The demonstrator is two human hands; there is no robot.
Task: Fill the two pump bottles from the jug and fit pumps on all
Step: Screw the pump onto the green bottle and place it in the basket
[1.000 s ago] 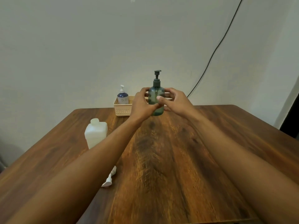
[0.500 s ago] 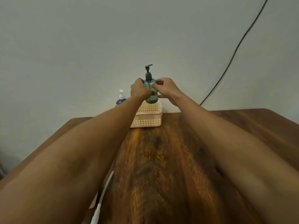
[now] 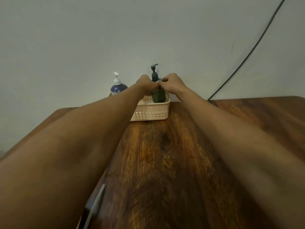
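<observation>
A green pump bottle (image 3: 158, 95) with a dark pump on top stands inside the cream basket (image 3: 151, 113) at the table's far edge. My left hand (image 3: 146, 86) and my right hand (image 3: 171, 83) both grip its shoulder from either side, fingers meeting in front. A blue pump bottle (image 3: 118, 87) with a white pump stands at the basket's left end, partly hidden by my left arm. The jug is hidden behind my left arm. A white pump tube (image 3: 96, 202) lies on the table near the bottom, beside my left arm.
The wooden table (image 3: 156, 171) stretches from me to the wall. A black cable (image 3: 247, 53) runs down the wall at the right and reaches the table's far edge.
Both hands carried the green bottle away from me and lowered it into the basket's right end. My view dipped closer to the table, and the jug went out of sight.
</observation>
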